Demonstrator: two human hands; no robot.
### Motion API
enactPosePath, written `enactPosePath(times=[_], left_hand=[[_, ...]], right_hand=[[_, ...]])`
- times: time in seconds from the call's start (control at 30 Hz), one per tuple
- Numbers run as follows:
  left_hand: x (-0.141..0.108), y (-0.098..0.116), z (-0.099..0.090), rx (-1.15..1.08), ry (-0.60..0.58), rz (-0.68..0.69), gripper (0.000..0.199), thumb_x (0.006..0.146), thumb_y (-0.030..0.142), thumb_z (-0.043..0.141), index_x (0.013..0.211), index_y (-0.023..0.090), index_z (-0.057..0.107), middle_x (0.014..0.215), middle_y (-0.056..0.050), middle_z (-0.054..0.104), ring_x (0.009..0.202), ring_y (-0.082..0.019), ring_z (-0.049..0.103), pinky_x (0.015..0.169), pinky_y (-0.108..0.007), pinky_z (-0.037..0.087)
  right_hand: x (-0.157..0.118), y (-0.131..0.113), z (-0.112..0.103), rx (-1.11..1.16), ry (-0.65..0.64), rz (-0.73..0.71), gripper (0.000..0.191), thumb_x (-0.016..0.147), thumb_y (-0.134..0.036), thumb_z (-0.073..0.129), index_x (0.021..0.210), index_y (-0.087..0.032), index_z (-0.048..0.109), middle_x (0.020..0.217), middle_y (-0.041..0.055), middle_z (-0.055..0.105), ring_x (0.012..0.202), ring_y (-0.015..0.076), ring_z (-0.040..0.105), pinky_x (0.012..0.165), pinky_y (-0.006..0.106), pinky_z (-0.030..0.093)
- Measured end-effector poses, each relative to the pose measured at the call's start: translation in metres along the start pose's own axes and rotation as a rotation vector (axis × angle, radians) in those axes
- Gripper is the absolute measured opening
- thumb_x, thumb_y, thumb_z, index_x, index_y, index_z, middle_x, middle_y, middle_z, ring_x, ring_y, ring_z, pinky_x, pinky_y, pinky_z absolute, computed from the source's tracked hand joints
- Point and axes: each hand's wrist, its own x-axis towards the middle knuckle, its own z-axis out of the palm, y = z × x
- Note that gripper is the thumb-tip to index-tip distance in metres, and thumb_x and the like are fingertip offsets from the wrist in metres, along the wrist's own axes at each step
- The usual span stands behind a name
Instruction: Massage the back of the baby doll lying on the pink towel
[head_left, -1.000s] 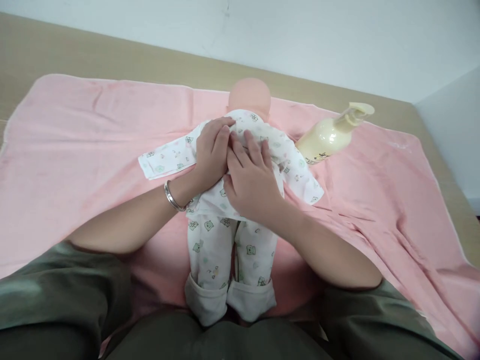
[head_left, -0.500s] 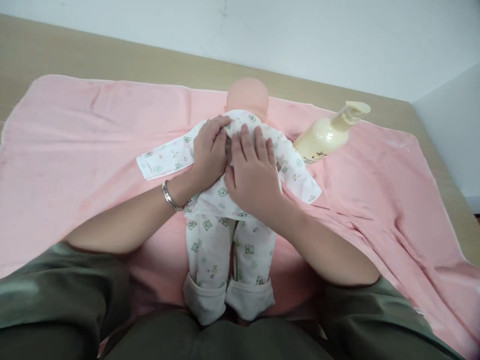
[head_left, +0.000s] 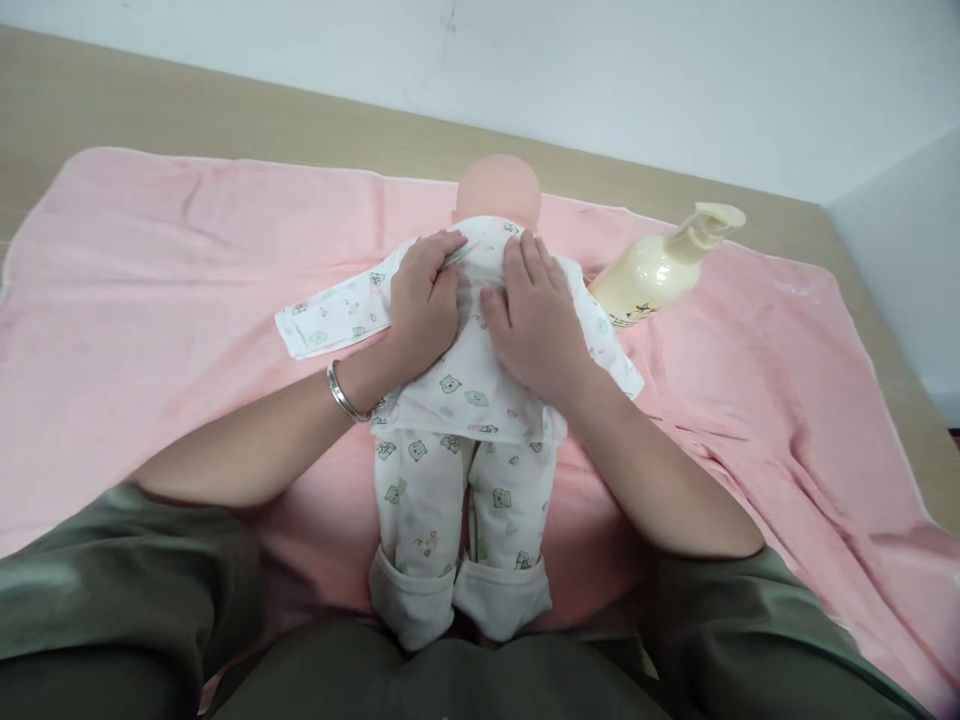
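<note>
A baby doll (head_left: 498, 185) lies with the back of its bald head towards me, dressed in a white top (head_left: 469, 385) and white trousers (head_left: 420, 500), both printed with small green animals. On the left side of its upper back rests my left hand (head_left: 426, 300), palm down, its fingers pointing towards the doll's shoulder. My right hand (head_left: 538, 315) lies flat on the right side of the upper back, fingers stretched towards the neck. The top's fabric shows creases between both hands. The doll's face and hands are out of sight.
A pink blanket (head_left: 187, 260) with wrinkles spreads under the doll on a wooden table (head_left: 225, 110). To the right of the doll, a cream-coloured pump bottle (head_left: 652, 270) stands on the blanket. A white wall (head_left: 600, 80) rises behind the table.
My right hand has moved to the right and slightly up the doll's back, uncovering more of the top's middle. My left hand has stayed nearly in place.
</note>
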Motion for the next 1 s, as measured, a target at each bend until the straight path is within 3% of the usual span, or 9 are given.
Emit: enactPosePath(times=[0.07,0.2,0.4,0.5,0.63,0.77,0.87,1.0], left_hand=[[-0.001,0.001,0.001,-0.006,0.012,0.002,0.037,0.093,0.013,0.049,0.117,0.027,0.072,0.128,-0.003,0.080,0.126,-0.025,0.071,0.116,-0.043,0.059],[-0.002,-0.001,0.002,-0.033,0.015,-0.014,0.034,0.097,0.014,0.048,0.119,0.027,0.071,0.126,-0.003,0.080,0.124,-0.024,0.072,0.114,-0.043,0.059],[0.000,-0.005,0.000,-0.006,-0.040,-0.027,0.027,0.108,0.033,0.050,0.125,0.027,0.069,0.131,-0.004,0.077,0.129,-0.028,0.069,0.118,-0.048,0.056],[0.001,-0.002,-0.002,0.001,-0.090,-0.047,0.033,0.109,0.042,0.052,0.137,0.028,0.063,0.148,-0.008,0.068,0.146,-0.032,0.059,0.129,-0.051,0.047],[-0.004,0.007,0.000,0.027,-0.138,-0.048,0.044,0.110,0.048,0.049,0.150,0.029,0.054,0.165,-0.010,0.054,0.163,-0.034,0.040,0.141,-0.058,0.024],[-0.013,0.018,0.003,0.082,-0.163,0.038,0.049,0.105,0.032,0.050,0.154,0.030,0.052,0.168,-0.009,0.052,0.166,-0.034,0.034,0.143,-0.064,0.012],[-0.010,0.018,0.002,0.130,-0.158,0.004,0.060,0.094,0.020,0.056,0.154,0.028,0.057,0.169,-0.010,0.051,0.165,-0.037,0.036,0.141,-0.068,0.014],[0.010,0.005,-0.004,0.058,-0.193,-0.082,0.046,0.091,0.021,0.063,0.135,0.030,0.072,0.153,-0.005,0.068,0.153,-0.037,0.052,0.138,-0.063,0.031]], right_hand=[[-0.017,-0.015,0.004,-0.073,0.009,-0.024,0.070,0.105,-0.025,0.040,0.171,-0.001,0.032,0.182,0.0213,0.022,0.172,0.0393,0.016,0.142,0.062,0.018],[-0.037,-0.035,0.009,-0.149,-0.009,-0.143,0.071,0.102,-0.022,0.044,0.171,-0.006,0.036,0.182,0.0147,0.024,0.171,0.0453,0.011,0.140,0.071,0.009],[-0.006,-0.008,-0.003,-0.052,-0.110,-0.134,0.068,0.107,-0.029,0.039,0.173,-0.016,0.034,0.184,0.0045,0.019,0.174,0.0333,0.011,0.143,0.065,0.010],[0.012,0.011,-0.006,0.024,-0.084,-0.035,0.072,0.108,-0.036,0.040,0.174,-0.013,0.027,0.185,0.0094,0.014,0.174,0.0317,0.009,0.142,0.062,0.012],[0.017,0.022,-0.001,0.082,-0.015,-0.017,0.072,0.107,-0.041,0.042,0.173,-0.012,0.029,0.184,0.0131,0.018,0.174,0.0304,0.012,0.141,0.061,0.016],[0.015,0.021,0.001,0.063,0.014,-0.022,0.071,0.106,-0.036,0.042,0.171,-0.009,0.033,0.182,0.0145,0.026,0.173,0.0312,0.019,0.142,0.060,0.018],[0.007,0.010,-0.001,0.017,0.029,-0.026,0.070,0.107,-0.033,0.040,0.170,-0.004,0.035,0.179,0.0180,0.032,0.170,0.0347,0.025,0.141,0.061,0.020],[-0.014,-0.014,-0.006,-0.093,0.019,-0.009,0.066,0.108,-0.026,0.039,0.166,0.004,0.040,0.174,0.0250,0.039,0.167,0.0398,0.033,0.139,0.059,0.029]])
